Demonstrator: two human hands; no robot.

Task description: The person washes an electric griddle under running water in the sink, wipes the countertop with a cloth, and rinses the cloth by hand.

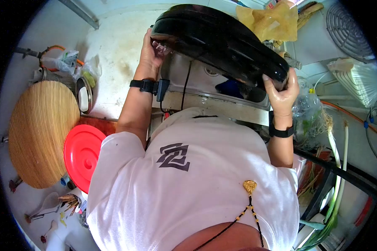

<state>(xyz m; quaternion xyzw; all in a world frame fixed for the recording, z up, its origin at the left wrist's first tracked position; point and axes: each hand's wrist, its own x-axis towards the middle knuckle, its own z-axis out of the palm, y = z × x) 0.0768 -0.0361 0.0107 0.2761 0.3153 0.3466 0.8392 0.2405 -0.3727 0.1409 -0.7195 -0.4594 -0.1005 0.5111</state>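
Observation:
A large, glossy black object [222, 39] with a rounded body is held tilted over the sink; its exact kind cannot be made out. My left hand [152, 54] grips its left end, the fingers partly hidden behind it. Small pinkish-white patches show beside those fingers. At the lower right end, my right hand [282, 90] clasps the rim, thumb on the near side. Below is the metal sink [176, 81], with a dark blue thing [234, 88] inside. A black cord [187, 81] runs down across the sink.
Left are a round ribbed wooden board [44, 134], a red round lid [86, 157] and plastic bags [67, 60]. Right are a clear plastic bag [308, 111], long green onions [337, 180] and a black-framed rack [343, 173]. A yellowish cloth-like sheet [272, 21] hangs at the back.

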